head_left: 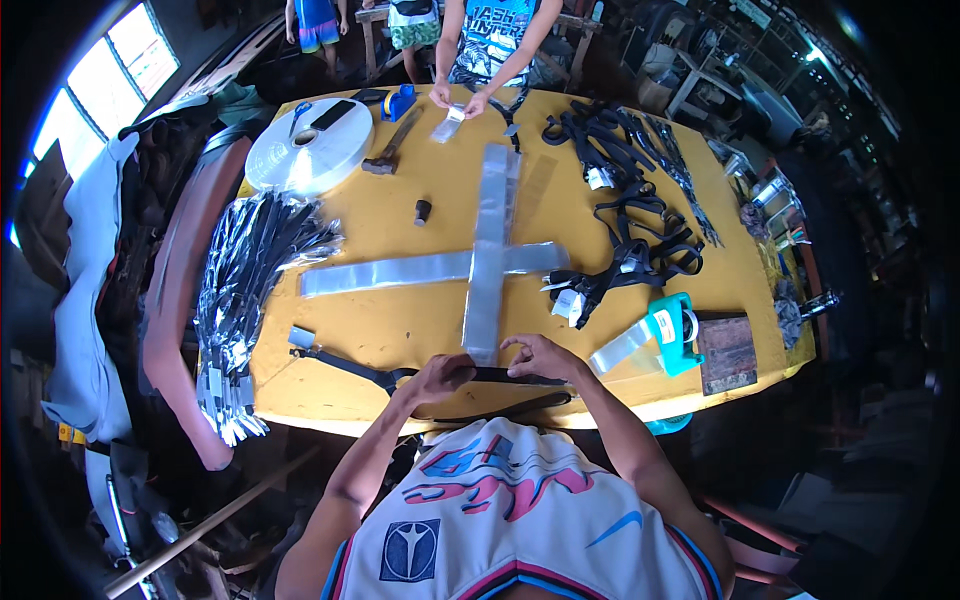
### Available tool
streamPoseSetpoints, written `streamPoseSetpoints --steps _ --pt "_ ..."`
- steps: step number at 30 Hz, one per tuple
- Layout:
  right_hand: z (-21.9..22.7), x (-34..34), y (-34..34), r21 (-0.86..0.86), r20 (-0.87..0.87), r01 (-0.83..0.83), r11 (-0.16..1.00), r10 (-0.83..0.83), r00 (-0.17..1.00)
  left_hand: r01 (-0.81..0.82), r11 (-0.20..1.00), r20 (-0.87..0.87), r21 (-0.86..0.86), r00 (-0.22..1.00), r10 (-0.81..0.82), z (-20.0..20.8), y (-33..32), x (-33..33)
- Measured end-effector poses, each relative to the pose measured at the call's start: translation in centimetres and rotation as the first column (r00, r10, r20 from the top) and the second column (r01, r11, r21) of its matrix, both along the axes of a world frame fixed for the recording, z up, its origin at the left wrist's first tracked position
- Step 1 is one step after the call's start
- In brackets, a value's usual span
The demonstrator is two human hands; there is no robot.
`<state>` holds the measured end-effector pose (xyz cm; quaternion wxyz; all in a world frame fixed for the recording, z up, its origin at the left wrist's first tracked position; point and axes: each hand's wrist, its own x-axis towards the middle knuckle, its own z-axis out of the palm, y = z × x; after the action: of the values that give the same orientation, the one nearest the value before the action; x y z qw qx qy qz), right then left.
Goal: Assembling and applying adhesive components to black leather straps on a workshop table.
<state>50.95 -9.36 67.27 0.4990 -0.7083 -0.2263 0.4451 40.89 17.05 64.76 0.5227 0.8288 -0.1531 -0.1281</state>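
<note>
A black strap (pixel 345 365) with buckle-like fittings and a grey-blue tag (pixel 300 338) at its left end lies along the near edge of the yellow table. My left hand (pixel 445 376) is closed on its middle part. My right hand (pixel 541 358), fingers curled, pinches the strap further right. Part of the strap loops below my hands near the table edge. Just beyond my hands, a stack of long clear plastic sleeves (pixel 488 230) points away from me, crossing over another stack (pixel 385 274) laid sideways. Its near end almost touches my fingers.
Right: a teal tape dispenser (pixel 677 335), a dark plate (pixel 727 354), piled black straps (pixel 645 250). Left: plastic-wrapped black straps (pixel 245 290), a large white roll (pixel 308 147). A hammer (pixel 394 143) and small black object (pixel 423 212) lie mid-table. Across, another person's hands (pixel 460 100) hold a clear sleeve.
</note>
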Motion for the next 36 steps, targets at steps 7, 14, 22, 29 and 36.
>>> streamPoseSetpoints --steps 7,14,22,29,36 --pt "-1.6 -1.3 2.6 0.114 -0.097 0.067 0.991 -0.056 0.994 0.011 1.0 0.054 -0.012 0.998 -0.01 0.3 0.1 -0.2" --pt "0.0 -0.6 3.1 0.063 0.0 0.062 0.996 -0.062 0.998 -0.074 0.997 -0.119 -0.001 0.99 0.074 -0.7 2.7 -0.7" --pt "-2.9 -0.1 5.1 0.102 -0.025 0.066 0.993 -0.064 0.998 -0.049 0.996 -0.112 0.068 0.992 0.057 0.1 4.1 0.2" --pt "-2.8 -0.6 6.6 0.131 -0.041 0.046 0.99 -0.041 0.998 -0.052 0.998 -0.12 0.046 0.991 0.057 -0.2 4.4 -0.3" --pt "-3.6 0.0 7.1 0.131 -0.083 0.076 0.988 -0.066 0.994 -0.011 1.0 -0.092 0.001 0.996 0.011 -1.0 5.0 0.8"
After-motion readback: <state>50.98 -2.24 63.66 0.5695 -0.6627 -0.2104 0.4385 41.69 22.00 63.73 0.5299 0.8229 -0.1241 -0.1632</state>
